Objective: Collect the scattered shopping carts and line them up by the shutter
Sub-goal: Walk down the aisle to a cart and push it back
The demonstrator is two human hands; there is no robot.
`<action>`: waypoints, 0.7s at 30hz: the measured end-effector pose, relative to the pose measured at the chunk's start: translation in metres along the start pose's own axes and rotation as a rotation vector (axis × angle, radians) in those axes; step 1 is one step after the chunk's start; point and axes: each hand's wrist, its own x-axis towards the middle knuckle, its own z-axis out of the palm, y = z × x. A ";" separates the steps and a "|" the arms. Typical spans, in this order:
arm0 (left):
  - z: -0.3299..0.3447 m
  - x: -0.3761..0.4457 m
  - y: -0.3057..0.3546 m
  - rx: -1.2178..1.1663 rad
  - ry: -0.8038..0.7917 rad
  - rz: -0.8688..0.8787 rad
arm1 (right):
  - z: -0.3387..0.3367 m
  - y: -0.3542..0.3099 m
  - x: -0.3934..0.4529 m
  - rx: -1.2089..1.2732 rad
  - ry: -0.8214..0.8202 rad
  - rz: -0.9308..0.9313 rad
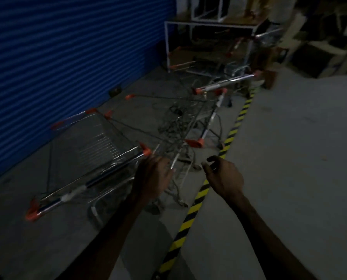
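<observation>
Head camera gave us a dim, blurred view; at far left stood the ribbed blue roll-down shutter (67, 67), filling the upper left of the frame; just beside it, on the grey concrete floor (290, 158), we saw the nearest wire shopping cart with orange corner caps (91, 150), its chrome push handle (83, 187) running diagonally toward us; moving right, a second wire cart with orange-capped handle (207, 122) sat farther along the shutter side, and a third cart's handle (225, 83) showed beyond it, near a white metal frame rack (188, 45) at the back; the baskets of the second and third carts overlapped in our view, and we could not tell whether they were nested or merely close; our left hand (154, 178) hovered just beside the right end of the nearest cart's handle, fingers spread and straight, though blur kept us from telling whether they touched it; our right hand (223, 176) was well apart from any cart, fingers loosely curled around nothing; between and beyond the hands ran a yellow-and-black striped floor tape (190, 215), with all three carts on its shutter side.
</observation>
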 end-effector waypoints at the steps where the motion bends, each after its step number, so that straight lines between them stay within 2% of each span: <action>1: 0.007 0.008 0.024 -0.028 -0.011 0.043 | -0.016 0.018 -0.008 0.024 0.045 0.051; 4: 0.038 0.025 0.094 -0.108 -0.053 0.154 | -0.059 0.080 -0.041 0.069 0.172 0.206; 8: 0.086 0.036 0.189 -0.285 -0.185 0.327 | -0.110 0.163 -0.100 0.094 0.318 0.429; 12: 0.122 0.029 0.287 -0.333 -0.294 0.536 | -0.150 0.234 -0.171 0.107 0.462 0.663; 21: 0.192 0.015 0.473 -0.475 -0.492 0.936 | -0.204 0.331 -0.295 0.119 0.738 1.056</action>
